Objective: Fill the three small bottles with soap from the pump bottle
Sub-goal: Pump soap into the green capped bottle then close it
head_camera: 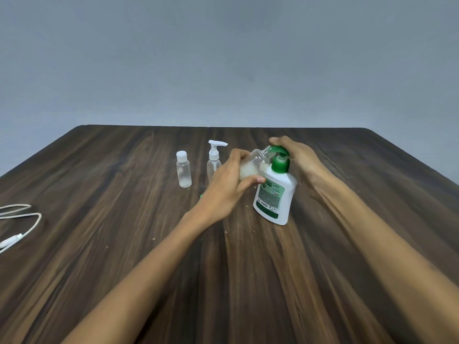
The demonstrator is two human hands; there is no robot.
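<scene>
A white soap pump bottle [274, 194] with a green pump head stands tilted on the wooden table [124, 244]. My right hand [296, 157] lies over the green pump head, fingers curved across its top. My left hand [229, 181] grips a small clear bottle [255, 161], uncapped and tipped so its open neck meets the pump spout; whitish soap sits in its lower part. Further left stand a small clear bottle with a white flip cap [183, 170] and a small clear bottle with a white pump top [214, 160], partly hidden behind my left hand.
A white cable [27, 224] lies looped near the table's left edge. A small green piece [201, 195] peeks out beside my left wrist. Small crumbs or drops dot the wood near the soap bottle. A grey wall rises behind the table's far edge.
</scene>
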